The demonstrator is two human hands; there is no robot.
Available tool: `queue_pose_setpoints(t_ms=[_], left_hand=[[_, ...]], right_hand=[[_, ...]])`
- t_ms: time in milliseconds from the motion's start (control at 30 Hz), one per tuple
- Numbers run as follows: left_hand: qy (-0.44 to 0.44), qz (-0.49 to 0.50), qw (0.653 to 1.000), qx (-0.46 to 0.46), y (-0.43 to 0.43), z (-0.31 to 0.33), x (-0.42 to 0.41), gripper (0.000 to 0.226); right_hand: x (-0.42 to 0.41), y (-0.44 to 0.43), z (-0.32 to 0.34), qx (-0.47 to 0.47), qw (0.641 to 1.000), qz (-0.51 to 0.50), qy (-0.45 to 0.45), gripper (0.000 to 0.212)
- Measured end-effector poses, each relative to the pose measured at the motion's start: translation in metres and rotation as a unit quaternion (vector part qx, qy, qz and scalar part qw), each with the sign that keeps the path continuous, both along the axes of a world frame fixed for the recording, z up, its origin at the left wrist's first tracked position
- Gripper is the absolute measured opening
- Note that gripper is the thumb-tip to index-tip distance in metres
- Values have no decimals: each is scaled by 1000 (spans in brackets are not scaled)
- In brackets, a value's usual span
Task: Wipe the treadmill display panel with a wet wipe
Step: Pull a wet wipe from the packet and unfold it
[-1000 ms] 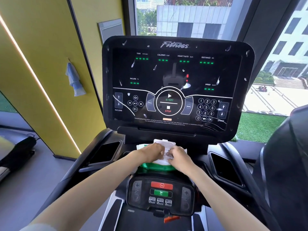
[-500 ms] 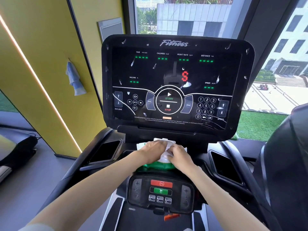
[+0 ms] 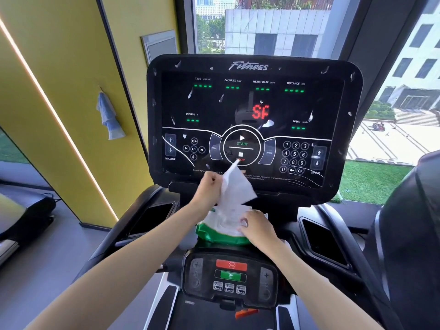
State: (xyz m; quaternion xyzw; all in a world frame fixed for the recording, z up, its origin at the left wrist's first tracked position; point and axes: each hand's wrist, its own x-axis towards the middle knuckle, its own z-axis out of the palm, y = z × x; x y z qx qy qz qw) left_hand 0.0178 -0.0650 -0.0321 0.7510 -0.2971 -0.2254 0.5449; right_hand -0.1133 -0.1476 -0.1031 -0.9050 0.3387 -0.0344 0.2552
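The black treadmill display panel [image 3: 254,110] stands upright ahead, speckled with white smudges, with green readouts and a red "SF" lit. Below it, a green-and-white wet wipe pack [image 3: 221,232] rests on the console ledge. My left hand [image 3: 209,189] is raised just under the panel's lower edge, shut on a white wet wipe [image 3: 235,184] that still trails down into the pack. My right hand [image 3: 256,226] presses on the top of the pack, holding it down.
A lower control pad [image 3: 230,277] with red and green buttons sits below the pack. Cup holders [image 3: 152,215] [image 3: 321,241] flank the console. A yellow wall with a hanging blue cloth [image 3: 108,117] is left; windows behind; another machine [image 3: 409,234] at right.
My left hand has lifted up and away from the pack, drawing a wipe out with it. My right hand stays on the pack. The red display went from "S" to "SF".
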Motion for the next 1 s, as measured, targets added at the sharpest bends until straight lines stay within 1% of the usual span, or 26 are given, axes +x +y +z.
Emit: queue_pose_setpoints(t_ms=[33, 100, 167, 200, 300, 333, 367, 433, 500, 533, 567, 633, 700, 767, 800, 833, 867, 900, 933, 967, 1000], left_hand=[[-2, -7, 1000, 18, 3, 4, 4, 23], [-17, -47, 996, 70, 12, 3, 11, 26], [16, -53, 995, 84, 21, -7, 17, 23], [47, -44, 995, 71, 24, -12, 20, 21], [160, -18, 987, 28, 26, -15, 21, 13], [185, -16, 983, 15, 26, -13, 20, 12], [206, -14, 978, 2, 26, -10, 19, 11], [238, -14, 971, -19, 27, -5, 20, 7], [251, -20, 967, -30, 29, -2, 23, 10], [254, -18, 967, -31, 30, -1, 25, 13], [260, -15, 965, -35, 32, 0, 26, 17], [275, -9, 960, -46, 34, 0, 28, 20], [289, -9, 956, -53, 36, -2, 28, 16], [302, -20, 951, -66, 38, -1, 29, 14], [304, -31, 950, -73, 40, 1, 30, 13], [302, -43, 949, -77, 41, 3, 31, 14], [297, -58, 950, -81, 43, 6, 33, 17], [291, -74, 950, -87, 46, 11, 34, 20], [291, -91, 947, -99, 48, 15, 36, 22], [296, -106, 942, -116, 50, 19, 39, 24], [305, -120, 935, -135, 53, 22, 42, 25]], right_hand=[[-2, 2, -1, -12, 1000, -11, -18, 13], [-8, 3, 0, -71, 994, -58, -55, 24], [-14, 3, 7, -152, 979, -112, -74, 32], [-15, 3, 10, -183, 972, -112, -93, 31], [-14, 6, 17, -211, 964, -41, -157, 16], [-12, 7, 17, -206, 965, -11, -162, 15], [-10, 8, 16, -183, 970, 18, -156, 19], [-6, 8, 15, -96, 988, 56, -107, 29], [-3, 8, 12, 5, 996, 73, -52, 35], [-3, 8, 11, 23, 996, 87, -27, 38], [-2, 8, 9, 21, 994, 103, 4, 40], [2, 6, 8, -13, 987, 142, 72, 43], [8, 8, 14, -58, 972, 176, 141, 40], [15, 10, 24, -64, 964, 186, 178, 33], [18, 10, 31, -44, 967, 182, 172, 27], [21, 11, 38, 0, 977, 164, 140, 24], [23, 13, 45, 77, 985, 133, 82, 24], [25, 16, 51, 203, 975, 86, 13, 33], [29, 19, 55, 360, 930, 40, -57, 45], [32, 21, 59, 500, 858, 10, -117, 53], [35, 24, 64, 599, 784, -10, -163, 56]])
